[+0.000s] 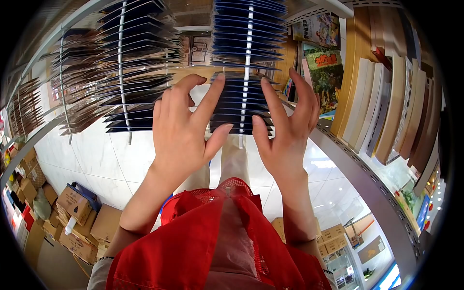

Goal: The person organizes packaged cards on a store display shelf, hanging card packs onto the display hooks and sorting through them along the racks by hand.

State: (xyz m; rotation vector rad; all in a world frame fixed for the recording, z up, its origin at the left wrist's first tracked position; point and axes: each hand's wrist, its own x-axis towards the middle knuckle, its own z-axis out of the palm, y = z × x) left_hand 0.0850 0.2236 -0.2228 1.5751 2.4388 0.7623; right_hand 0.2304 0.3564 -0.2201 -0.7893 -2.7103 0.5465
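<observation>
Floor: pale, glossy, marble-like tiles (pixel 87 159) lay beneath the hanging display, with brown cardboard boxes (pixel 75 203) at eight o'clock.
Blue packets: a column of thin, flat, dark-blue packets (pixel 231 99) hung at twelve o'clock on a long white peg (pixel 249 29), their edges in close layers.
Left hand: the bare left hand (pixel 179 123) stood at the column's nine o'clock side, thumb and index finger spread wide beside the packet edges; whether they pressed could not be told.
Right hand: the bare right hand (pixel 286 133) stood at the three o'clock side, its fingers also wide and close to the edges, gripping nothing visible.
Handling: each packet looked light and fairly stiff, but thin enough to bend or crease; the smooth faces probably slid easily over one another.
Hold: opposite side edges, level with each other, seemed the best place, lightly pinched, sparing the part around the peg.
Neighbours: more dark, flat packets (pixel 140 55) hung at eleven o'clock; pale-edged upright books (pixel 357 104) stood at two o'clock, above a grey metal shelf rail (pixel 367 174) at four.
</observation>
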